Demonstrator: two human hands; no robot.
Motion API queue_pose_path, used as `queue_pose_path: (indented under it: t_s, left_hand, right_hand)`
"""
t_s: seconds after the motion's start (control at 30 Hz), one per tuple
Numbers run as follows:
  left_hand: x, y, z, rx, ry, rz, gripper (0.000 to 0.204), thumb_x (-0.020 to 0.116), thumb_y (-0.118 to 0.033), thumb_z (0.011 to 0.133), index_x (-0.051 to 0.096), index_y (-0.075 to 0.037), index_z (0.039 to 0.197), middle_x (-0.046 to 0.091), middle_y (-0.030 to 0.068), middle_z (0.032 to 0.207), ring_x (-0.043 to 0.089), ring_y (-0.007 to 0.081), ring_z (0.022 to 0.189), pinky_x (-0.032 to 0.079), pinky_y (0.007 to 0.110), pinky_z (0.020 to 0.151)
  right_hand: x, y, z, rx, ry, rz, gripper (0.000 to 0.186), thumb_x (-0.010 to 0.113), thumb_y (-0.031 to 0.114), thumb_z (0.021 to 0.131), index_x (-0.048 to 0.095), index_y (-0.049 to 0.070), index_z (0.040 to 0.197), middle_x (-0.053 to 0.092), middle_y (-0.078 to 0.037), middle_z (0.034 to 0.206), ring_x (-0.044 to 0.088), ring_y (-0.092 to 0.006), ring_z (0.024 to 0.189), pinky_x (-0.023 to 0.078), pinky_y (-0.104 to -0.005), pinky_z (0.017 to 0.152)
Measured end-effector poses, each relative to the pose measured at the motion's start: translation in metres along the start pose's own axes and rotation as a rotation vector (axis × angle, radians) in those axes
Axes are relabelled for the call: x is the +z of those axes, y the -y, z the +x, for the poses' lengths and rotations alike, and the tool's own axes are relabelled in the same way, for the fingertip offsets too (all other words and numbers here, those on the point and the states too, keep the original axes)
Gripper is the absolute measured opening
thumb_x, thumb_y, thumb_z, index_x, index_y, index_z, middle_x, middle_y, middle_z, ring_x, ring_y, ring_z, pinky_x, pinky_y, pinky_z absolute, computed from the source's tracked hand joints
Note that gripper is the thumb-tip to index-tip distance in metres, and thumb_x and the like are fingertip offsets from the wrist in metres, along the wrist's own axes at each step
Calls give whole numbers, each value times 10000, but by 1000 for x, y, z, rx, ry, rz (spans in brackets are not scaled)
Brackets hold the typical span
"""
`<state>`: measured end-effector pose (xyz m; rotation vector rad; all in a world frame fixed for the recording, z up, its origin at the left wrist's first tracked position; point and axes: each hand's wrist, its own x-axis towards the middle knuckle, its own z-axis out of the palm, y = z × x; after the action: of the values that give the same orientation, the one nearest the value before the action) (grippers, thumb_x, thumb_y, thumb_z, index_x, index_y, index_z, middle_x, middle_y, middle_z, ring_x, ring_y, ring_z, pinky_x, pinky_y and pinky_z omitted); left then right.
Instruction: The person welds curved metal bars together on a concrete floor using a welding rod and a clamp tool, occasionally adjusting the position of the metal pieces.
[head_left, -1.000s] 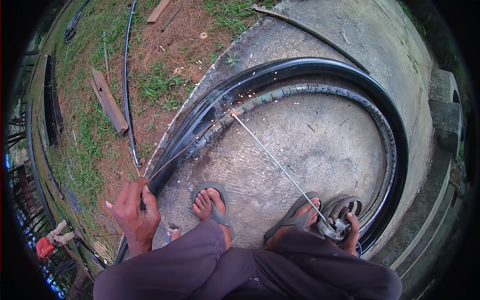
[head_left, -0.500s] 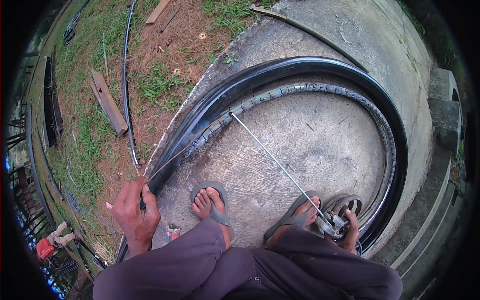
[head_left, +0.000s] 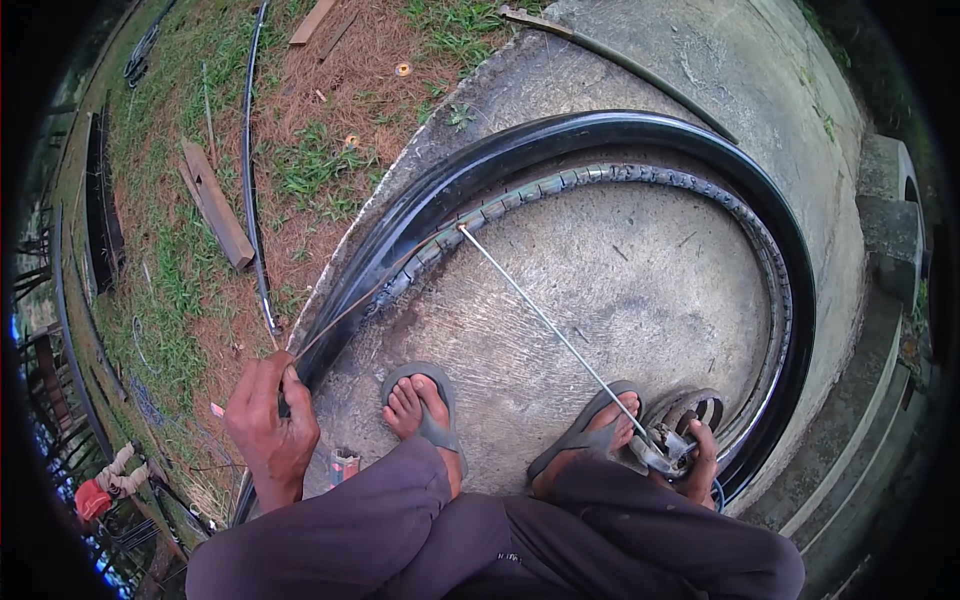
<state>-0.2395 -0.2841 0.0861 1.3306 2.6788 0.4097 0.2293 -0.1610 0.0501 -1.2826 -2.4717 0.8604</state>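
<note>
Left hand (head_left: pixel 272 425) pinches a thin brown rod (head_left: pixel 350 309); right hand (head_left: pixel 703 460) grips an electrode holder (head_left: pixel 657 458); trousers (head_left: pixel 350 530) bear unreadable lettering (head_left: pixel 510 557).

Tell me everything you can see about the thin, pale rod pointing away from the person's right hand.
The welding electrode is slim, nearly straight and pale grey, apparently coated metal. Its near end sits in a metallic-looking electrode holder gripped by the right hand. It slants forward and left above the concrete. Its far tip is at the notched curved bar; whether they touch is unclear. No sparks show.
</note>
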Motion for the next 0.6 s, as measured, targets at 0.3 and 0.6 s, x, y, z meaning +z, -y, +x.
queue_pose_path:
  t_s: [0.3,0.6]
  left_hand:
    - [7,-3,3,-3,-20,-31,187,597,15,852,677,-12,1019,611,148,816,616,327,680,454,409,609]
    - [5,4,2,48,-20,-41,133,597,-1,876,655,4,996,638,159,867,632,317,737,479,397,663]
  right_hand:
    - [-5,3,11,-97,0,-51,875,889,150,707,406,-48,1408,620,-290,1142,672,-403,925,525,-449,841]
    - [1,-2,9,-119,-42,-37,847,881,125,713,413,-43,1398,635,-268,1071,675,-359,837,533,-433,775]
